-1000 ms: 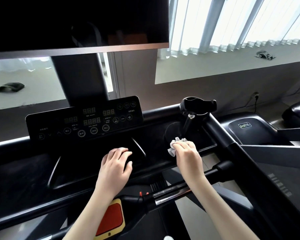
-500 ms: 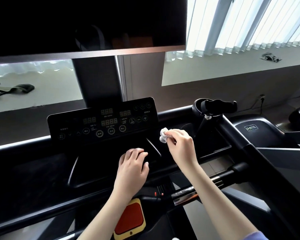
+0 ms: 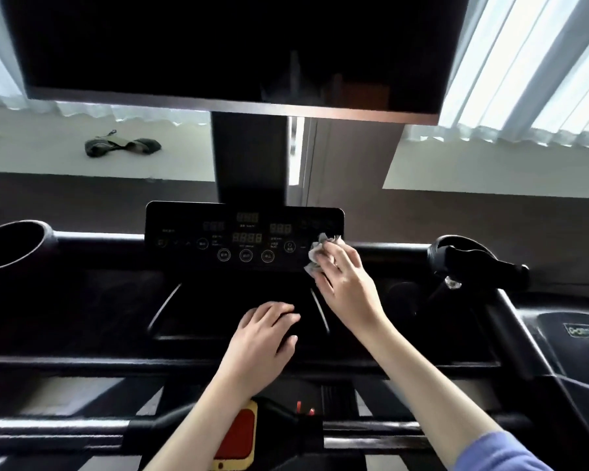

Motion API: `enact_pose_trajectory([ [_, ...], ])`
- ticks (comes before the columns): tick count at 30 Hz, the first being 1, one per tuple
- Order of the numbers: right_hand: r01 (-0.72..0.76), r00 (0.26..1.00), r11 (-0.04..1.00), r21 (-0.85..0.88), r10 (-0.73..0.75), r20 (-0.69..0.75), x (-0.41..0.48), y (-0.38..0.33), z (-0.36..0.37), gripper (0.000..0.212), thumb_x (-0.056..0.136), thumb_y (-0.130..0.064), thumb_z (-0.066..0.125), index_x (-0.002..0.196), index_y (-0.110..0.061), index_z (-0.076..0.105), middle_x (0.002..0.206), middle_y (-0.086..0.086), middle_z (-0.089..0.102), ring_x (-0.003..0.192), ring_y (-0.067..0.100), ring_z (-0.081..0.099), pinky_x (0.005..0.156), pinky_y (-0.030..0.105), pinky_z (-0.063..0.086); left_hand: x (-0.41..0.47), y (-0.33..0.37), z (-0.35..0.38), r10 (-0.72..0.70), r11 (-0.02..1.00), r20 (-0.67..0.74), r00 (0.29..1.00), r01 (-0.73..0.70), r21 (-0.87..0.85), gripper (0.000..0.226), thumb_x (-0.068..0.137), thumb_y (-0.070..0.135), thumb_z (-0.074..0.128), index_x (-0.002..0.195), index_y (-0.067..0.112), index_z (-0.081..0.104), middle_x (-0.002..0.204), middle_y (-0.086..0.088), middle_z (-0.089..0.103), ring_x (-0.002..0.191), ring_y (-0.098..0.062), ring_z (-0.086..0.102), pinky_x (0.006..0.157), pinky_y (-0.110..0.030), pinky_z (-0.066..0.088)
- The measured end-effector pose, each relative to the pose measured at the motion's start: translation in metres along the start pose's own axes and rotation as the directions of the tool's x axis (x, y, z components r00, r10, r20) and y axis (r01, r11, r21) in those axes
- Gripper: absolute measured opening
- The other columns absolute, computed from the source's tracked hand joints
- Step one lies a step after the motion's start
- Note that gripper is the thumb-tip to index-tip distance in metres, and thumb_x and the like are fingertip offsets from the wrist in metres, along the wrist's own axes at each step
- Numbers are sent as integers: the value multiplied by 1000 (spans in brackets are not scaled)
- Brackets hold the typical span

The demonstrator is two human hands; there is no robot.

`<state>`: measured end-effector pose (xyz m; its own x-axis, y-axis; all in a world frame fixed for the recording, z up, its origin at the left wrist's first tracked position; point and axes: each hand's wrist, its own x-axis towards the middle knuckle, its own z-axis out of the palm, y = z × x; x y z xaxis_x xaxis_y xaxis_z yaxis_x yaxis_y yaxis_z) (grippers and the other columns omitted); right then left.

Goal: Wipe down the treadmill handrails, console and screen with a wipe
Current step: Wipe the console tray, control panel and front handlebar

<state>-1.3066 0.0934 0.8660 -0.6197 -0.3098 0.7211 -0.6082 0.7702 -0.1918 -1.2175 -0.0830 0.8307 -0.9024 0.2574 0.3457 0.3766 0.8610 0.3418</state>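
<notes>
White crumpled wipe, centre-right of frame, pinched at right hand fingertips, pressed against console right edge. Left hand lower centre, fingers loosely spread, resting on tray. Screen above, cup holder far left.

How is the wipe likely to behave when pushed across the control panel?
The wipe looks crumpled and bunched, so probably soft and floppy. The right hand holds it with fingers alone, so likely light; it may bunch further when pushed.
</notes>
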Motion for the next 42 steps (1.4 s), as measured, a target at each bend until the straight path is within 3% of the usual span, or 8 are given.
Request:
enact_pose_trajectory([
  [8, -19, 1000, 985, 169, 19, 4, -4, 10, 19, 20, 92, -10, 57, 108, -6, 69, 119, 3, 60, 123, 3, 47, 109, 16, 33, -41, -40, -25, -354, 923, -120, 927, 367, 113, 53, 86, 47, 38, 121, 18, 65, 128, 4, 57, 125, -15, 44, 104, -41, 36],
  [14, -140, 990, 961, 237, 144, 2, 19, 11, 6, 19, 89, -7, 65, 106, -5, 72, 102, -1, 67, 107, 8, 51, 81, 26, 55, -53, -48, -30, -369, 910, -104, 924, 381, 162, 52, 89, 47, 36, 127, 21, 60, 134, 7, 55, 130, -13, 40, 107, -43, 36],
  [20, -14, 999, 987, 157, 6, 51, 1, 0, 31, 40, 86, 18, 52, 124, 9, 57, 126, 2, 59, 136, 5, 34, 115, 30, 28, -54, -47, -30, -359, 915, -123, 925, 375, 146, 50, 89, 46, 37, 126, 21, 62, 133, 7, 56, 129, -10, 36, 107, -41, 34],
  [23, -311, 939, 812, 493, 342, 28, 5, 7, 30, 38, 100, 11, 26, 136, 15, 37, 120, 8, 64, 112, 16, 61, 98, 24, 46, -54, -48, -30, -369, 913, -117, 922, 383, 138, 52, 89, 47, 36, 128, 22, 61, 135, 8, 55, 131, -10, 36, 109, -40, 32],
  [25, -170, 983, 981, 90, 176, -60, 23, 11, 27, 37, 96, 6, 34, 128, 12, 53, 123, 16, 63, 115, 27, 60, 109, 22, 35, -53, -49, -30, -369, 914, -121, 922, 383, 134, 52, 89, 47, 36, 127, 23, 61, 135, 8, 55, 131, -11, 37, 109, -41, 33],
  [32, -91, 994, 994, 67, 87, 65, 8, 1, 28, 40, 82, 21, 55, 121, 11, 60, 130, 26, 56, 129, 35, 45, 119, 26, 16, -54, -49, -28, -355, 920, -134, 925, 371, 127, 50, 89, 46, 38, 126, 22, 62, 133, 7, 56, 130, -12, 40, 109, -36, 28],
  [39, -169, 970, 981, 96, 183, -163, 51, -3, 23, 24, 87, 4, 52, 102, 4, 71, 115, 17, 67, 119, 23, 45, 109, 24, 31, -53, -49, -28, -349, 922, -148, 925, 368, 124, 48, 88, 44, 40, 124, 22, 63, 131, 7, 57, 129, -12, 39, 108, -33, 24],
  [42, -118, 993, 985, 129, 116, 25, 26, -6, 29, 34, 80, 20, 57, 112, 10, 65, 122, 26, 61, 122, 27, 40, 116, 19, 14, -53, -49, -29, -362, 917, -149, 920, 380, 118, 49, 88, 46, 39, 125, 23, 62, 132, 8, 56, 130, -11, 38, 109, -36, 27],
])
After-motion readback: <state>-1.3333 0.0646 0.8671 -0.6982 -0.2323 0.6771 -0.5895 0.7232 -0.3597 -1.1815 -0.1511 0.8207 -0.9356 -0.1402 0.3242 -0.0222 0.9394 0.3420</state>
